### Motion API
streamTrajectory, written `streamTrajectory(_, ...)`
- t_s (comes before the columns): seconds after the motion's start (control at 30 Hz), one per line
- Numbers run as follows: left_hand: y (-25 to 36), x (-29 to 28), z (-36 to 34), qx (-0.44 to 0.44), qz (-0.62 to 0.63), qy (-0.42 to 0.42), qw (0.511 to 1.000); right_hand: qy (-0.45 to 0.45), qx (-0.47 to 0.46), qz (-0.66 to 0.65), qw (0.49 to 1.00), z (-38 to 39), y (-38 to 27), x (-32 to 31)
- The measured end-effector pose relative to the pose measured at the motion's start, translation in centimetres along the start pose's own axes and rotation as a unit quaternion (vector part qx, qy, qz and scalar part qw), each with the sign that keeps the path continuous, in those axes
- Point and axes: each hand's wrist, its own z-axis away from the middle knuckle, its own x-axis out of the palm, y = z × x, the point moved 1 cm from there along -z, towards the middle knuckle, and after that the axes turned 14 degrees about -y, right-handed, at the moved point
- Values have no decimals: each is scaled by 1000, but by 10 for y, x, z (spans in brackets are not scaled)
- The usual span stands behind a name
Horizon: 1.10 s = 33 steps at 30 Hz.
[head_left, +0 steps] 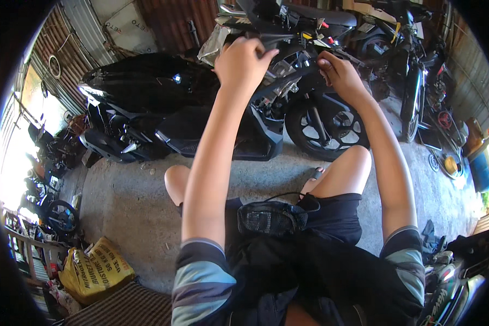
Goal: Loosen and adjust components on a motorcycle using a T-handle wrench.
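In front of me stands a black scooter [146,81] with its front bodywork apart and bare metal parts showing near its front wheel [328,125]. My left hand [242,62] is raised over the scooter's front end, its fingers curled and turned away from me; whatever they hold is hidden. Farther right, my right hand [339,76] has its fingers bent together at the end of a long black part [290,81]. Whether that part is loose or fixed to the scooter, I cannot tell. Both forearms reach forward above my knees.
More motorbikes stand behind and to the right, including one with an upright wheel [413,103]. A yellow sack [95,269] lies at lower left. A black mesh pouch [271,217] rests at my lap. Corrugated metal walls [174,27] close off the back.
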Motion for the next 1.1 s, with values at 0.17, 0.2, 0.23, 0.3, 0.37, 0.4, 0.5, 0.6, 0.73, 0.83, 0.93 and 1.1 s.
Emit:
streamTrajectory(0.17,-3,-17,60,-61,173,88,979,44,32,-7,999,-7,7,-8)
streamTrajectory(0.2,3,-19,70,-72,147,78,983,51,39,-44,997,-8,8,-8)
streamTrajectory(0.23,10,-20,81,-56,115,101,987,63,50,-31,996,-9,9,-8)
streamTrajectory(0.3,17,-19,103,-153,282,55,945,95,31,-8,995,-11,8,-7)
streamTrajectory(0.37,19,-11,116,-244,621,-13,745,100,39,-2,994,-10,7,-5)
streamTrajectory(0.4,17,-8,115,-228,699,-27,677,93,45,4,995,-10,7,-4)
streamTrajectory(0.5,12,4,99,-175,846,-1,504,90,34,-1,995,-5,5,-1)
streamTrajectory(0.6,19,16,71,-112,878,125,449,69,78,-30,994,0,4,3)
streamTrajectory(0.73,24,19,31,-87,850,172,490,68,111,-136,982,12,4,14)
streamTrajectory(0.83,24,21,3,-71,830,187,521,65,112,-212,969,27,-1,36)
streamTrajectory(0.93,14,19,-37,-123,813,103,560,8,99,-206,973,43,-17,73)
streamTrajectory(1.1,36,27,-70,-120,400,-51,907,-106,73,-395,910,19,-69,145)
